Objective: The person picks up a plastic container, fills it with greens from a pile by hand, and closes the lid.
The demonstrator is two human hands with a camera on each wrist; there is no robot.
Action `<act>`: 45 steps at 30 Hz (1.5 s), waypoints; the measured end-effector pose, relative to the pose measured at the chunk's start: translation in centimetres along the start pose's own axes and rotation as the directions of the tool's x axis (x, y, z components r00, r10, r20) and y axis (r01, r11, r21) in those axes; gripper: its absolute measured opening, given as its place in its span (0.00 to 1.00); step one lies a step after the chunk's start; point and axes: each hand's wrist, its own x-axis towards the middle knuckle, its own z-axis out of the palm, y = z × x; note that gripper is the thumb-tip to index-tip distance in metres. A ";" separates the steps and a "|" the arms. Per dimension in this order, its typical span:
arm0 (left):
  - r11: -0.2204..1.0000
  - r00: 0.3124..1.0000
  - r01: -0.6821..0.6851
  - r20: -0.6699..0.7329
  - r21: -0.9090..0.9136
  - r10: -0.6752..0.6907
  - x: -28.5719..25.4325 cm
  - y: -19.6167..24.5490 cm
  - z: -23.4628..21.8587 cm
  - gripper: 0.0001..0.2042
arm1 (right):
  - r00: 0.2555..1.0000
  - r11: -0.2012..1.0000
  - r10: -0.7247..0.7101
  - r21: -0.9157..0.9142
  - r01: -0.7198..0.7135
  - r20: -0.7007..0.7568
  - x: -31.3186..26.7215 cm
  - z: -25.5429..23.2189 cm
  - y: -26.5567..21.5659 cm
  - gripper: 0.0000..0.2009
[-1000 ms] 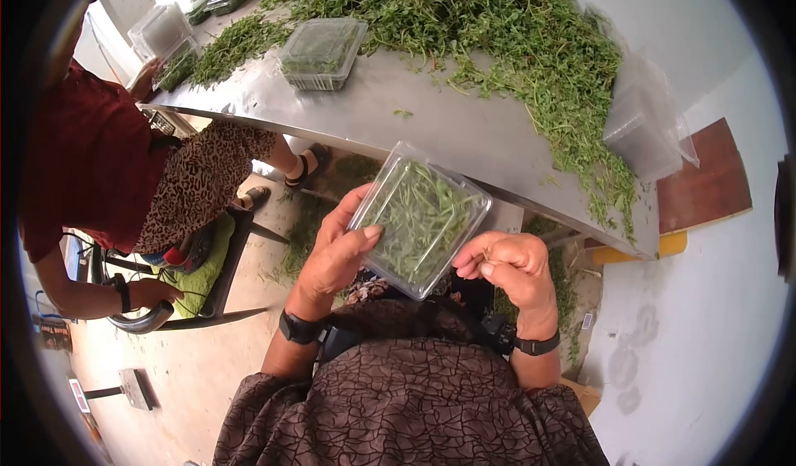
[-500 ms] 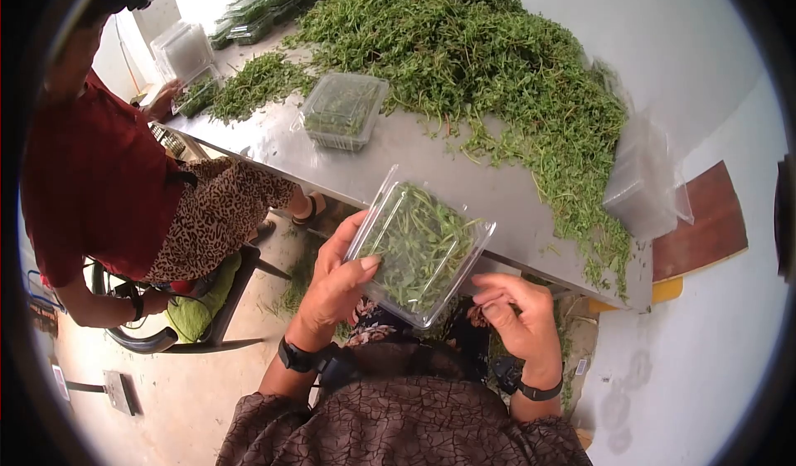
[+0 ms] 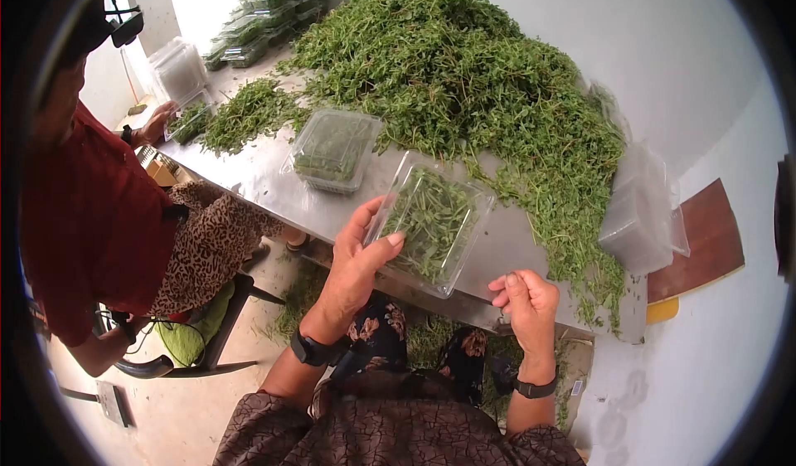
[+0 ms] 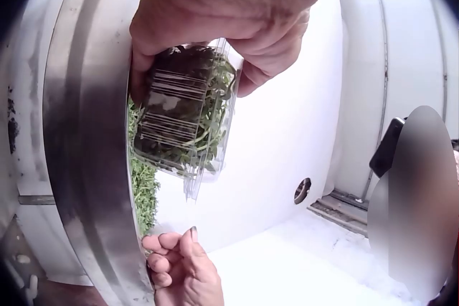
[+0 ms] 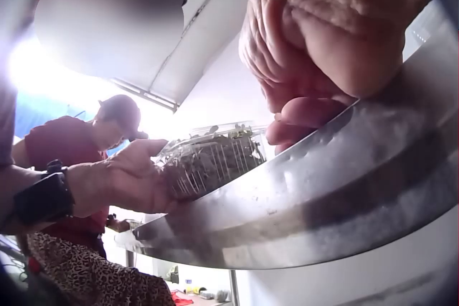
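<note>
My left hand (image 3: 365, 246) grips a clear plastic clamshell box (image 3: 431, 225) packed with green herb sprigs, thumb on its near side, tilted above the front edge of the steel table (image 3: 274, 188). In the left wrist view the box (image 4: 183, 116) hangs under my left hand (image 4: 215, 12), ribbed bottom toward the camera. My right hand (image 3: 521, 293) is apart from the box, at the table's front edge, fingers loosely curled with nothing visible in them. The right wrist view shows my right hand (image 5: 315, 55) against the table rim (image 5: 323, 198), and the box (image 5: 215, 159) beyond.
A big pile of loose herbs (image 3: 464, 76) covers the table's middle and right. A second filled box (image 3: 333, 149) lies to the left, with stacked filled boxes (image 3: 274, 6) farther back. Bagged empty boxes (image 3: 643, 217) sit right. A person in red (image 3: 91, 217) works at left.
My left hand has carried the box up and forward over the table edge. My right hand has left the box's side and dropped to the table's front edge.
</note>
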 end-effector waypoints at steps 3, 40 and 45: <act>0.994 0.999 0.036 -0.002 0.099 -0.036 0.8 0.0 -0.2 0.26 | 0.997 0.997 0.077 0.006 -0.077 0.025 -0.1 -0.6 -0.4 0.12; 0.996 0.999 0.026 0.031 0.082 -0.029 0.5 0.1 -0.1 0.27 | 0.999 0.997 0.003 0.074 -0.006 0.041 0.1 -0.8 0.5 0.13; 0.995 1.000 -0.012 0.026 0.098 0.010 0.9 -0.5 -0.2 0.28 | 0.998 0.998 -0.028 0.061 0.025 0.048 0.1 -0.7 0.8 0.13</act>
